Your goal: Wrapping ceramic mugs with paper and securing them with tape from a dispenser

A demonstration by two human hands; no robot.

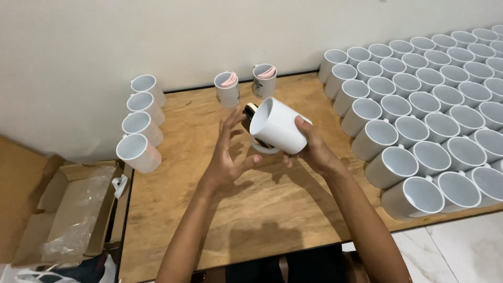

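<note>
My right hand point(310, 149) grips a white mug point(276, 126) tilted on its side above the wooden table point(251, 220), its mouth turned to the left. My left hand point(226, 152) is spread open beside the mug's mouth, fingertips near the rim and near a dark strip point(248, 116) at the mug's edge. The mug's handle point(262, 148) hangs underneath.
Several white mugs point(140, 126) lie in a column at the left. Two mugs with pink tops point(246, 81) stand by the wall. A large block of white mugs point(435, 115) fills the right side. An open cardboard box point(68, 215) with plastic wrap sits at the lower left.
</note>
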